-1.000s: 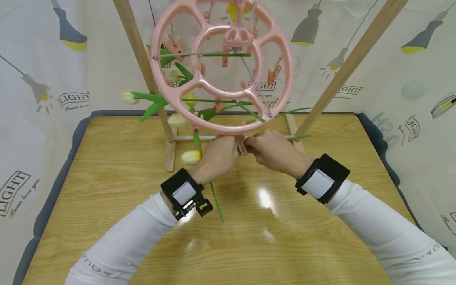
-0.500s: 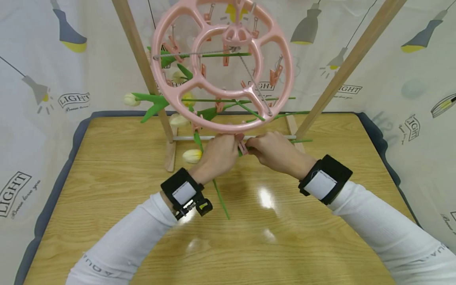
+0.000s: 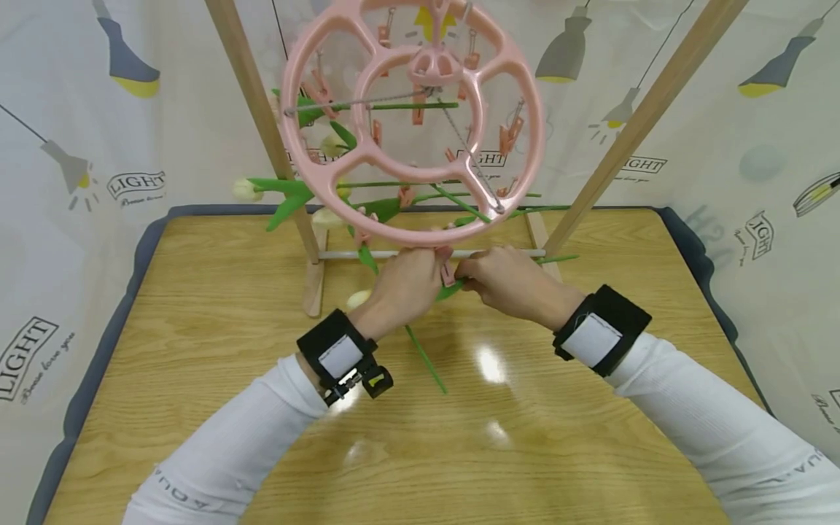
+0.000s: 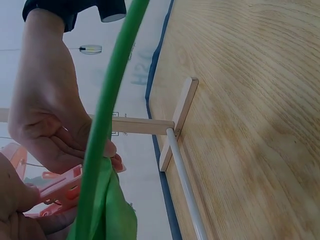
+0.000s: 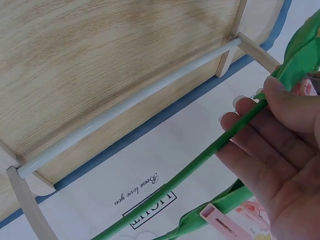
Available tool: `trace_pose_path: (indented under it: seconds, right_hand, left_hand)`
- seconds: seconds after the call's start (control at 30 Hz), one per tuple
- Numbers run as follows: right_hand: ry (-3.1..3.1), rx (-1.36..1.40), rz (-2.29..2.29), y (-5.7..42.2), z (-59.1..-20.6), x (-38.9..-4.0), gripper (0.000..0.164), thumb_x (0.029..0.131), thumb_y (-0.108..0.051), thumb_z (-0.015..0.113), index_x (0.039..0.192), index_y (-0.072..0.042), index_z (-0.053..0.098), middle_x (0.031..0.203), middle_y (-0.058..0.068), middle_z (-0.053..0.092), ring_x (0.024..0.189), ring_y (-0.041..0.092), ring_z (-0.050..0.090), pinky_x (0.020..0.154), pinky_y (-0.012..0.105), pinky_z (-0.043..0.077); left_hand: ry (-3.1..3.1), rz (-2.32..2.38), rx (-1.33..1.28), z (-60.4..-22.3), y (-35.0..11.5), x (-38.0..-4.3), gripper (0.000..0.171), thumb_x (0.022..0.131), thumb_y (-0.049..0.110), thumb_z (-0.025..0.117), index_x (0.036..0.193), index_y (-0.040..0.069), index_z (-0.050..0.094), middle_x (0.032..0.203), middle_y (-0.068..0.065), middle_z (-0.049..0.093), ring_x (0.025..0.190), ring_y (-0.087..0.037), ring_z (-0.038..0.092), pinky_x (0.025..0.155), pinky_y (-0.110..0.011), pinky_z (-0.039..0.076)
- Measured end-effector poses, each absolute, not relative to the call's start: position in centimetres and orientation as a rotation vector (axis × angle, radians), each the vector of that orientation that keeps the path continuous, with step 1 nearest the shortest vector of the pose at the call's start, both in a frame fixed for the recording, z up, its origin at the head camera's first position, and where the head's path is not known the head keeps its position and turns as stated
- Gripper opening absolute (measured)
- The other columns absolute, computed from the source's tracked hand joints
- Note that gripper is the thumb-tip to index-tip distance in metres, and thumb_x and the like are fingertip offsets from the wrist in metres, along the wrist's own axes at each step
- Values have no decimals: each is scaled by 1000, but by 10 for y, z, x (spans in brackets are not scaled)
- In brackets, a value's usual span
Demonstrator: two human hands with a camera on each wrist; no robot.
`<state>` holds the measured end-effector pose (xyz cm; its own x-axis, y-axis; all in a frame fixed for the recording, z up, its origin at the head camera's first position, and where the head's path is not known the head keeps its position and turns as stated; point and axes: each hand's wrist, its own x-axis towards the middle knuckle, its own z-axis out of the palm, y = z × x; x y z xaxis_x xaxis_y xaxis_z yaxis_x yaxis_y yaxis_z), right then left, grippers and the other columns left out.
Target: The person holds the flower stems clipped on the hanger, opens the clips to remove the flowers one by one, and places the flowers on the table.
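Note:
Below the front rim of a pink round hanging rack, my left hand (image 3: 403, 286) pinches a pink clothespin (image 3: 448, 274), seen side-on in the left wrist view. Close on its right, my right hand (image 3: 508, 278) holds an artificial tulip by its green stem (image 5: 200, 157), pinched between thumb and fingers near the leaf. That tulip's leaf (image 3: 450, 292) shows just under the clothespin; its bloom is mostly hidden. Another tulip's pale bloom (image 3: 358, 300) hangs beside my left wrist, its stem (image 3: 428, 361) slanting out below. Whether the clothespin bites on the held stem cannot be seen.
The pink rack (image 3: 420, 235) carries several clothespins and clipped tulips. Wooden posts (image 3: 262, 109) flank it, joined low down by a white rod (image 3: 354, 254). Wood-grain table (image 3: 420, 459) lies beneath, with a lamp-print cloth (image 3: 197, 109) behind.
The tulip hanging by my left wrist has swung, its stem tip moving right. More leaf shows below the clothespin, and my right hand has shifted slightly right. The rack has turned or swayed a little.

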<state>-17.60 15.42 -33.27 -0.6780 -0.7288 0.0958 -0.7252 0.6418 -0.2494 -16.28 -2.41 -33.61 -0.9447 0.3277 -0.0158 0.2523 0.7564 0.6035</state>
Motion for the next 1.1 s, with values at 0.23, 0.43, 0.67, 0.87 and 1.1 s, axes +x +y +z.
trace_pose_path:
  seconds: [0.23, 0.43, 0.67, 0.87, 1.1]
  right_hand:
    - [2815, -1234, -427, 154, -334, -177, 9, 88, -2, 70, 94, -6, 74, 87, 7, 75, 76, 18, 69, 68, 36, 58]
    - [2809, -1241, -426, 157, -335, -179, 8, 87, 0, 70, 92, -5, 74, 86, 7, 74, 79, 20, 71, 71, 37, 58]
    - [2793, -1261, -449, 161, -341, -183, 7, 85, -1, 72, 90, -7, 73, 87, 6, 74, 82, 21, 70, 74, 37, 58]
    - [2769, -1278, -443, 167, -347, -187, 8, 86, -2, 73, 91, -8, 72, 90, 6, 74, 86, 22, 71, 76, 38, 58]
    - [2765, -1364, -365, 173, -352, -188, 9, 85, 0, 72, 90, -7, 70, 88, 7, 73, 83, 23, 70, 73, 38, 58]
  left_hand:
    - [2811, 1001, 490, -337, -25, -162, 31, 109, 28, 29, 102, 11, 54, 75, -3, 52, 57, -16, 50, 51, -28, 43]
    - [2761, 1034, 502, -337, -26, -160, 36, 109, 29, 29, 90, 12, 54, 67, 0, 46, 51, -12, 43, 45, -23, 36]
    - [2735, 1089, 481, -339, -27, -161, 31, 109, 32, 32, 92, 15, 52, 67, 0, 49, 49, -11, 43, 41, -22, 36]
    - [2774, 1063, 531, -341, -28, -162, 26, 108, 33, 34, 98, 16, 50, 73, 0, 51, 52, -12, 47, 44, -24, 39]
    - [2760, 1109, 567, -341, -31, -163, 25, 108, 33, 35, 97, 16, 49, 74, 0, 52, 54, -12, 46, 47, -24, 37]
